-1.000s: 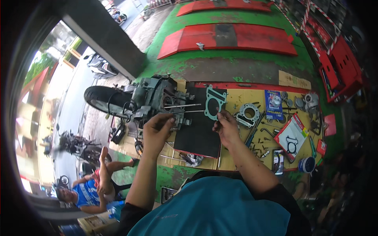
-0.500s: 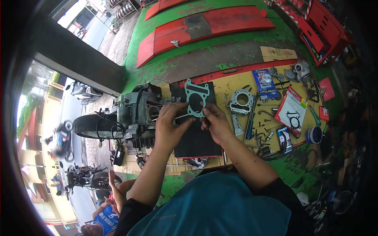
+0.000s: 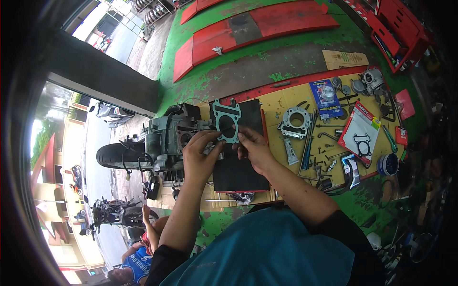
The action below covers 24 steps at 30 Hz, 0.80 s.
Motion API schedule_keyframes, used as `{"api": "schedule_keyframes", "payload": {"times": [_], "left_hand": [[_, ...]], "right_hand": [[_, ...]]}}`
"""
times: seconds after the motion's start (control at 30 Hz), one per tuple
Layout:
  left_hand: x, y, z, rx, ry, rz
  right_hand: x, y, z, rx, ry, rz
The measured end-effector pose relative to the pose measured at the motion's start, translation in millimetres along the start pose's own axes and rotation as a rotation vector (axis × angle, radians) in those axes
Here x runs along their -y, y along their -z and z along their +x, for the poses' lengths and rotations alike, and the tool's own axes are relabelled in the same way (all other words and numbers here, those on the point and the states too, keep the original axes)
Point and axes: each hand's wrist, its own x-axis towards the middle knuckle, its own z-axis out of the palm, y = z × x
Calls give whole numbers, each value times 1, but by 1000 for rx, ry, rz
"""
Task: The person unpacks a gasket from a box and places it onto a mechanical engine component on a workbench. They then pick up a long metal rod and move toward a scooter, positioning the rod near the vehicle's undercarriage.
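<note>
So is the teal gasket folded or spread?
Spread: the right hand holds the gasket with its ring and slotted end in view, no fold.

Head view, wide fisheye, left of a side-by-side pair: I am wearing it on my head, and it is looking down past my teal top (image 3: 267, 250) at my left hand (image 3: 201, 148) and right hand (image 3: 255, 148), near, mid-picture. Beyond these it is facing across a cardboard-covered work surface (image 3: 275, 106) to a distant red ramp (image 3: 292, 25).
</note>
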Motion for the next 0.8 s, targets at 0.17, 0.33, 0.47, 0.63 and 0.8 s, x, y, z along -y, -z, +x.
{"api": "schedule_keyframes", "payload": {"times": [0.17,0.33,0.47,0.63,0.8], "left_hand": [[1,5,-1,3,2,78],[0,5,0,16,-21,114],[0,5,2,36,-1,125],[7,10,1,24,-16,175],[10,15,-1,52,42,169]], "right_hand": [[0,-3,3,-4,22,32],[-3,0,8,-1,-5,73],[-8,2,11,-1,-16,89],[-14,-1,12,25,-53,108],[-19,-2,16,21,-40,83]]}}
